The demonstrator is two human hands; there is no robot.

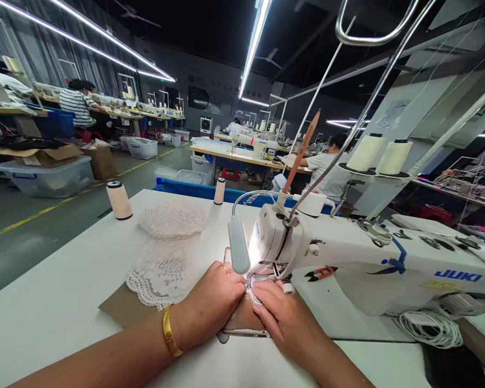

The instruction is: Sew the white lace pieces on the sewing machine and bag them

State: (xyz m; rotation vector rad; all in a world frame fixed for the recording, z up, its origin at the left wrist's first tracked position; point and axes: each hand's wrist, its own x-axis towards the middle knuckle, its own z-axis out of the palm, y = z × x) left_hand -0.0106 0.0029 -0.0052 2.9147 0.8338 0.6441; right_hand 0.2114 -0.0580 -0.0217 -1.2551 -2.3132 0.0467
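Big workshop, dark ceiling (210,27) w/ long LED strip lights (254,43) running away from the fingers toward the far wall (222,81), which is grey w/ a dark screen on it. Ceiling fans up top. Grey concrete floor (36,237) left of the fingers, yellow line (64,200) painted across it. Clear plastic bins (48,178) and cardboard boxes (101,159) stand well left along the aisle. Rows of wooden-topped work tables (234,156) beyond the fingertips, other people seated at them. Right side: white pillar (404,129), more benches behind it. Blue bin edge (194,189) just past the white table (56,302).
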